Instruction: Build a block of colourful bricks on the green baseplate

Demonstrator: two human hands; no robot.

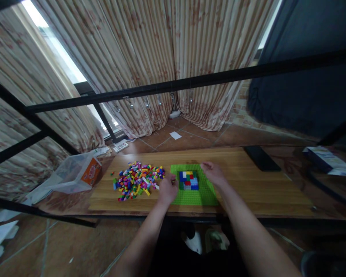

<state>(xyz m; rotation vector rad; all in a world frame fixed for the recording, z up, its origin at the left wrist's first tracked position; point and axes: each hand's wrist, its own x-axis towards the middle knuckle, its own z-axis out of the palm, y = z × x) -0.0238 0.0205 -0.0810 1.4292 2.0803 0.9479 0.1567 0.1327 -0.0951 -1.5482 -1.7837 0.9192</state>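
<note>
A bright green studded baseplate (207, 194) lies on the wooden board in front of me. On it sits a compact block of toy bricks (188, 181) in blue, red, yellow, white, green and grey. My left hand (168, 189) is at the plate's left edge, fingers closed in a pinch; what they hold, if anything, is too small to tell. Over the plate's upper right side is my right hand (212, 172), its fingers curled together, their contents hidden. Left of the plate spreads a pile of loose toy bricks (135, 180) in many colours.
The low wooden tabletop (248, 188) carries a black phone-like slab (262, 158) at right. A clear plastic container (72, 175) with an orange label stands at left. A black metal bar (161, 87) crosses beyond the table, before curtains (138, 50). A blue-white box (325, 159) lies far right.
</note>
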